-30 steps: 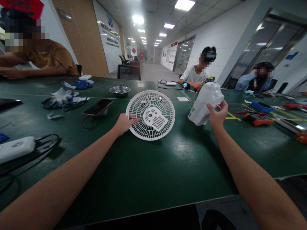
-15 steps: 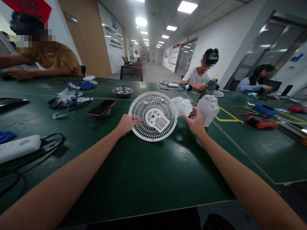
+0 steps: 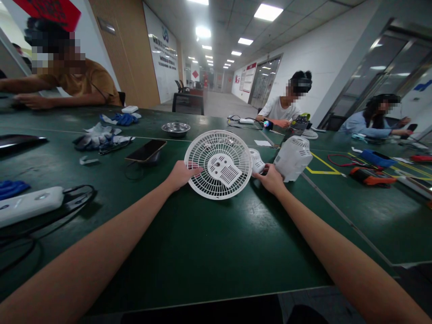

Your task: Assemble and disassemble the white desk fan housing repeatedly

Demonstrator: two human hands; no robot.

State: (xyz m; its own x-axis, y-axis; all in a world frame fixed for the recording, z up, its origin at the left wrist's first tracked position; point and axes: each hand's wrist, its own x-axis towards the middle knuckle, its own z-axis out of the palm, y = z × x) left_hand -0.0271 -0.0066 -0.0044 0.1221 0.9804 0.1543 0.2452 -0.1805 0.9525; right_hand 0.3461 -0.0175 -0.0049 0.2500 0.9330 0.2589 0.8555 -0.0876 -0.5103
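Observation:
A round white fan grille (image 3: 205, 187) is held up over the green table, its slotted centre plate facing me. My left hand (image 3: 179, 175) is closed on the grille's left rim, thumb across the ribs. My right hand (image 3: 271, 179) is closed round a small white vented housing (image 3: 256, 162), close to the grille's right edge and partly hidden behind it. Whether housing and grille touch, I cannot tell. Just beyond my right fingers stands a larger white plastic fan base (image 3: 293, 158) with slots near its top.
On the left lie a phone (image 3: 146, 150), gloves (image 3: 97, 137) and a white power strip (image 3: 32, 206) with black cable. A metal bowl (image 3: 176, 129) sits behind the grille. An orange multimeter (image 3: 371, 176) lies at right. Several people sit around the table.
My right hand has brought the white housing lower and turned it, so less of it shows beside the grille. A white paper behind is now visible. The view has shifted slightly.

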